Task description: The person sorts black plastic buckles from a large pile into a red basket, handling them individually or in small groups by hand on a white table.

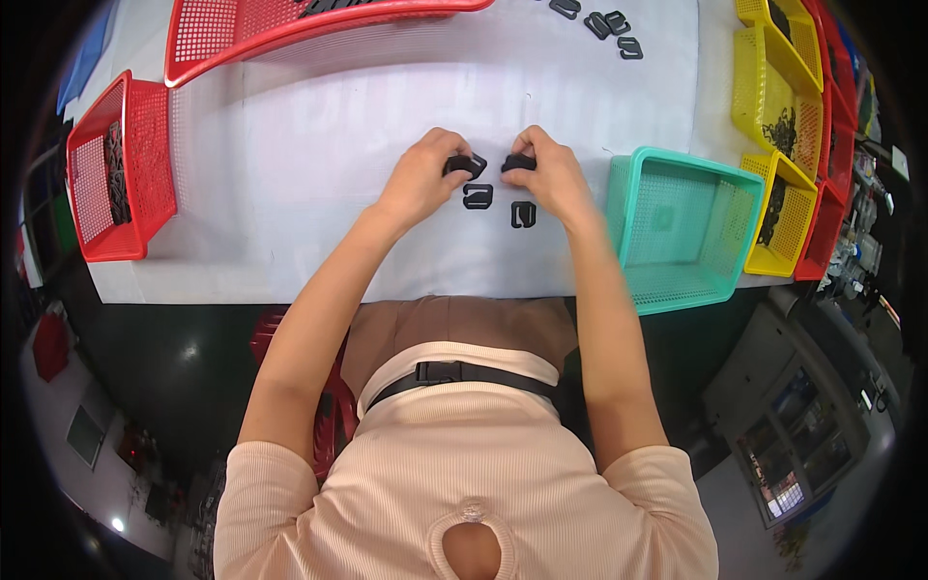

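My left hand (pixel 421 178) is closed around small black plastic buckles (pixel 470 166), held just above the white tabletop (pixel 319 193). Opposite it, my right hand (pixel 555 178) pinches more black buckles (pixel 520 162) between thumb and fingers. How many pieces each hand grips is partly hidden by the fingers. Below the left hand's fingertips lies a loose black buckle (pixel 478 197), flat and with a slot through it. Another loose buckle (pixel 523 215) rests upright to my view, nearer me and under the right hand. Neither of these two is touched.
A teal plastic basket (pixel 684 159) stands at the table's right front, beside my right forearm. Yellow baskets (pixel 773 72) with small dark parts line the right edge. Red baskets stand far left (pixel 150 164) and at the back (pixel 319 43). Several black buckles (pixel 597 26) lie at the back.
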The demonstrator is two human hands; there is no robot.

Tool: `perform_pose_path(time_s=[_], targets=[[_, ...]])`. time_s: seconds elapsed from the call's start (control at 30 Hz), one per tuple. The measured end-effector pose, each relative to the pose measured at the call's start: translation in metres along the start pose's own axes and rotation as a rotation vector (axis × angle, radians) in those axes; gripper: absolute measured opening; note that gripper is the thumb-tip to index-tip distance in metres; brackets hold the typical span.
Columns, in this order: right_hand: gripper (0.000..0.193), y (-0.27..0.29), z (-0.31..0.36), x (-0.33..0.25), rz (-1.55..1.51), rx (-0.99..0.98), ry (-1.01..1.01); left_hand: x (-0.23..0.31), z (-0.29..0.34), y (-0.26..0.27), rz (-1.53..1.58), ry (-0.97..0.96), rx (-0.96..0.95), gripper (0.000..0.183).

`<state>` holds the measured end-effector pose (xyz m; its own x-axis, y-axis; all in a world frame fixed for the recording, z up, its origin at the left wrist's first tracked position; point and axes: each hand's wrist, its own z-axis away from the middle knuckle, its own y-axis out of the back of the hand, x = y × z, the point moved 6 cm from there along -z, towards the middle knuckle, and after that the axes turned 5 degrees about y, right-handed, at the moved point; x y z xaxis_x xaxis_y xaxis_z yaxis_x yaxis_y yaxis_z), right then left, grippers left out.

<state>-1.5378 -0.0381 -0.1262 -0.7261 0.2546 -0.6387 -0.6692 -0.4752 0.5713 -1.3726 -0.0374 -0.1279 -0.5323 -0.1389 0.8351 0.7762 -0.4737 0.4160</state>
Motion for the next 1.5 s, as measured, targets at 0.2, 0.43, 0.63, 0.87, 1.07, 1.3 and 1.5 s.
perform_pose_path(time_s=[0.2, 0.43, 0.63, 0.87, 1.07, 1.3, 1.5], targets=[[0.046, -0.003, 0.015, 0.006, 0.34, 0.201, 0.169, 0.007, -0.006, -0.019, -0.351, -0.137, -0.102, 0.036], [0.031, -0.02, 0.003, -0.008, 0.234, -0.008, 0.132, 0.008, -0.007, -0.014, -0.469, -0.018, -0.178, 0.032], [0.026, 0.074, -0.03, -0.105, -0.237, 0.579, 0.553, 0.073, -0.022, 0.099, -0.207, -0.317, 0.427, 0.02], [0.031, 0.096, -0.069, -0.179, -0.01, 0.718, 0.687, 0.101, -0.049, 0.151, -0.593, -0.382, 0.752, 0.02], [0.037, 0.026, 0.018, -0.042, 0.198, 0.146, 0.22, 0.014, 0.017, 0.06, -0.431, -0.003, 0.26, 0.022], [0.037, -0.035, 0.062, 0.02, 0.252, 0.029, 0.008, -0.032, 0.035, 0.007, -0.292, 0.157, 0.233, 0.029], [0.037, -0.05, 0.035, -0.015, 0.225, 0.166, 0.251, -0.034, 0.038, 0.011, -0.103, 0.043, 0.193, 0.023]])
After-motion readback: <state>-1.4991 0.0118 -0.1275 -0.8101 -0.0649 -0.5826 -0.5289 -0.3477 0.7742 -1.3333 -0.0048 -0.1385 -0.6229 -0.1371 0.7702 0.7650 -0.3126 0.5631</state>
